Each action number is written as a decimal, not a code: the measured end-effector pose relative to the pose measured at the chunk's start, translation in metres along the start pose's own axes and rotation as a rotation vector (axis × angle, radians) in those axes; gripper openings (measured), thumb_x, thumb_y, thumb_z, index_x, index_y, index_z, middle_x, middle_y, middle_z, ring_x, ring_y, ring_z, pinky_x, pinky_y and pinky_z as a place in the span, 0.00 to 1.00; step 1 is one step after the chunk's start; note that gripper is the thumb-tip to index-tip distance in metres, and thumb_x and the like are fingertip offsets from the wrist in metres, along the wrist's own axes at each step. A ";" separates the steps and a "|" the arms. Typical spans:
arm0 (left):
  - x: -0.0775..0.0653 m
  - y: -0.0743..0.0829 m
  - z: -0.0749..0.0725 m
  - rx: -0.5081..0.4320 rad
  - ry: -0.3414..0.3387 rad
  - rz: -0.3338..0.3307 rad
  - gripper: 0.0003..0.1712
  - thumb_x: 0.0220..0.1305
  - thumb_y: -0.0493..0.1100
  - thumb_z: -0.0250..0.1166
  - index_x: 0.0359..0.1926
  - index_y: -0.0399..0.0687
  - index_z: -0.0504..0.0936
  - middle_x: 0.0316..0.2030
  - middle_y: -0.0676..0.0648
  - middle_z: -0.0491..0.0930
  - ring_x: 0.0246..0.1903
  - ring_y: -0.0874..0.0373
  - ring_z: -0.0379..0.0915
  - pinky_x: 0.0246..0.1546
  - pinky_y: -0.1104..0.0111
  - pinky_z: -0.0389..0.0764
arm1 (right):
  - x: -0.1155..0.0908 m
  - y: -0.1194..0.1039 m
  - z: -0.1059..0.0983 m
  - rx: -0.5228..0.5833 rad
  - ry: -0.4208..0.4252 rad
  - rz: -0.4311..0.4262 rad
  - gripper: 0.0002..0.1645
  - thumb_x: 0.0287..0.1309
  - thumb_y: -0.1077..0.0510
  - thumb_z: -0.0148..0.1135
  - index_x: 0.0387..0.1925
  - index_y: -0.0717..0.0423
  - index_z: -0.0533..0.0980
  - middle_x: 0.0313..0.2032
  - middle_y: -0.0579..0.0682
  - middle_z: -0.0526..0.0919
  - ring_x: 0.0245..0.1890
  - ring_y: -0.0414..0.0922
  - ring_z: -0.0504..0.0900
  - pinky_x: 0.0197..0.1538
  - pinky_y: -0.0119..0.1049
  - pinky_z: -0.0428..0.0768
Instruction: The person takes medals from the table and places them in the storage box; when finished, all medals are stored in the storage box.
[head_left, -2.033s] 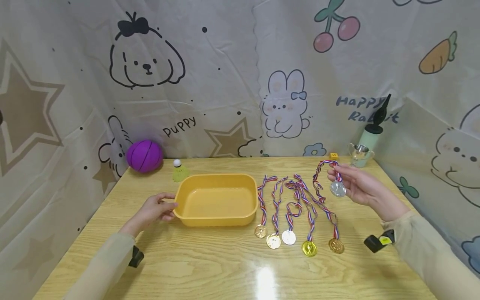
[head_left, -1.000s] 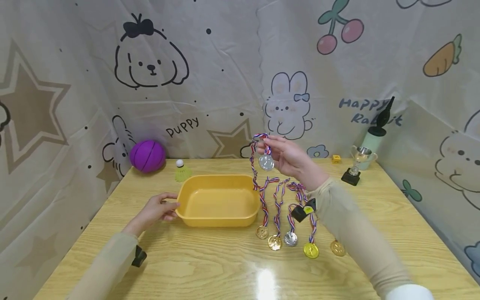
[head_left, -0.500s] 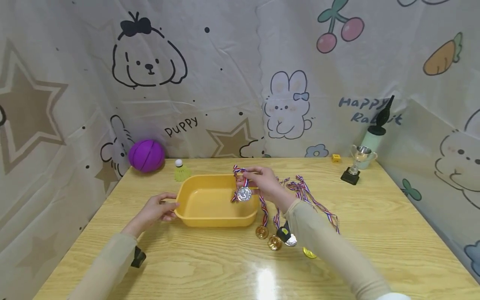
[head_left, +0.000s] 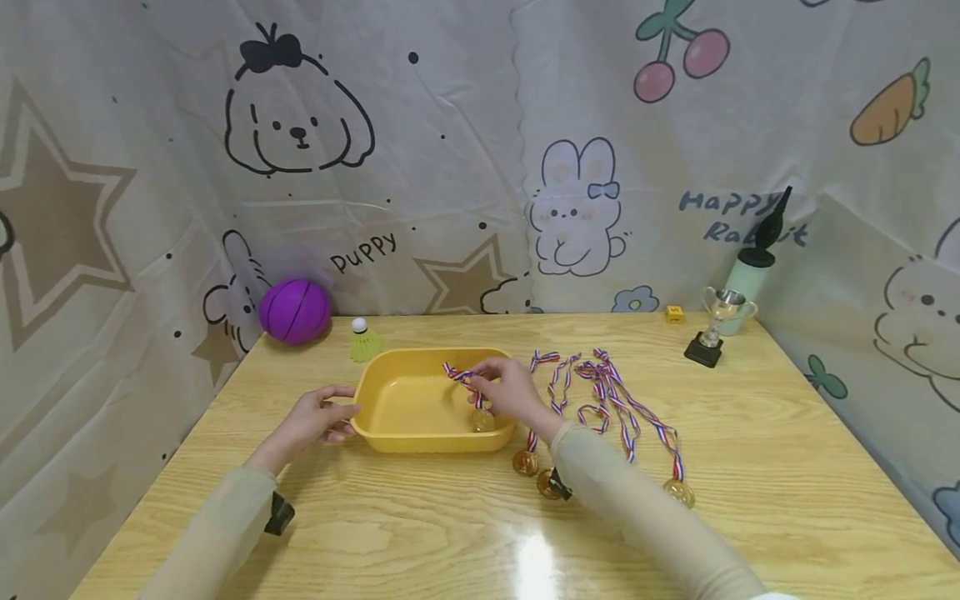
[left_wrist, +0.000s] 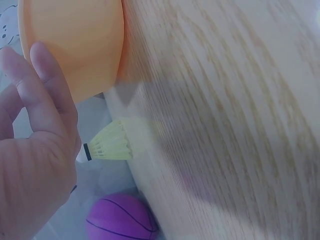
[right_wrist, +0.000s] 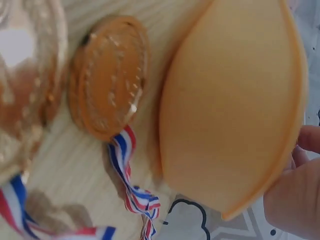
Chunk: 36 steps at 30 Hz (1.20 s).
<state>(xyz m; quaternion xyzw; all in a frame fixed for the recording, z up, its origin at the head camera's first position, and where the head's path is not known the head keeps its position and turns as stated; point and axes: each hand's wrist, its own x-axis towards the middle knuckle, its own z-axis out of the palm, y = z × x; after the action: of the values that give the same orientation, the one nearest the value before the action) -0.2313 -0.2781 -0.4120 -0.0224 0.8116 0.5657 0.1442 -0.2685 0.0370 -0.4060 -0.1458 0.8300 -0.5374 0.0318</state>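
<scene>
My right hand (head_left: 510, 390) pinches the striped ribbon (head_left: 459, 375) of a medal. That medal's disc (head_left: 482, 420) hangs inside the right half of the yellow plastic basin (head_left: 431, 443), low near its front wall. In the right wrist view the basin's wall (right_wrist: 230, 100) hides the held medal and the fingertips. My left hand (head_left: 318, 414) rests its fingertips on the basin's left end. The left wrist view shows its fairly straight fingers (left_wrist: 42, 95) against the wall. Right of the basin lie several ribboned medals, among them a bronze-coloured one (head_left: 525, 462); my right forearm covers some discs.
A purple ball (head_left: 295, 312) and a yellow shuttlecock (head_left: 365, 342) stand at the back left. At the back right are a small trophy cup (head_left: 722, 321), a yellow number cube (head_left: 674, 314) and a green pump-like bottle with a black nozzle (head_left: 750, 271). Printed cloth hangs around the table.
My right hand has carried the medal from the table's right side, leftward over the other medals, then down into the basin. My left hand has stayed at the basin's left end.
</scene>
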 end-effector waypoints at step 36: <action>0.000 -0.004 0.002 -0.001 0.009 0.002 0.34 0.68 0.43 0.59 0.67 0.30 0.58 0.30 0.49 0.79 0.26 0.65 0.79 0.26 0.76 0.82 | -0.003 0.001 0.007 -0.233 -0.111 -0.041 0.20 0.51 0.62 0.71 0.47 0.64 0.81 0.43 0.58 0.85 0.42 0.50 0.85 0.39 0.34 0.84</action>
<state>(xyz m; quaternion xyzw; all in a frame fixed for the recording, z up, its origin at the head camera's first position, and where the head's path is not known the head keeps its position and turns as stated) -0.2305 -0.2782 -0.4165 -0.0242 0.8121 0.5660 0.1399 -0.2643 0.0323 -0.4097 -0.1951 0.8806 -0.4290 0.0497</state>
